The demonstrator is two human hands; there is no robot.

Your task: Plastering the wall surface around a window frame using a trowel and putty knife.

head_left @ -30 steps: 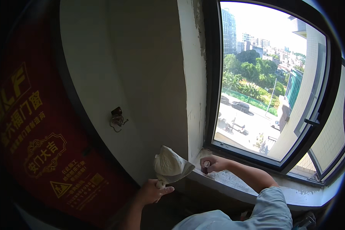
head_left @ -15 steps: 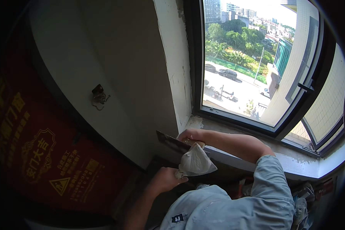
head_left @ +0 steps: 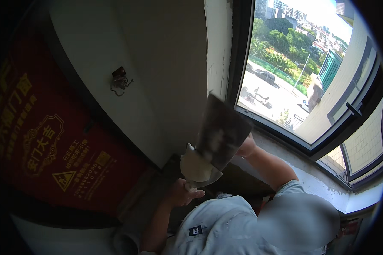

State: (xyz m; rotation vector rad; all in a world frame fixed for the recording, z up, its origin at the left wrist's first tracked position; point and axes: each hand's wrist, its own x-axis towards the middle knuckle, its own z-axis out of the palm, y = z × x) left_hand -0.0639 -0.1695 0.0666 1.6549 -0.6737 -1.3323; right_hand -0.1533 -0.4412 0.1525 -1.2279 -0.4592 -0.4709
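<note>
My left hand (head_left: 184, 193) is closed round the lower end of a wide putty knife (head_left: 213, 178), whose handle is mostly hidden in my fingers. A thick mound of off-white putty (head_left: 195, 167) covers its blade. In my right hand (head_left: 246, 147) is a flat rectangular trowel (head_left: 224, 132), tilted up with its dark, smeared face showing. The trowel's lower edge meets or overlaps the putty; I cannot tell how firmly it touches. Its handle, behind the plate, is hidden along with most of my right fingers.
Beside my right arm runs a window sill (head_left: 285, 163) with rough white patches, under a dark-framed window (head_left: 315, 151). Loose wires (head_left: 121, 83) poke from the grey wall at left. A door in red covering (head_left: 72, 140) stands further left.
My right hand has swung the trowel from nearly edge-on to upright, its face now showing. The putty knife has shifted slightly left and up. The whole view has turned somewhat.
</note>
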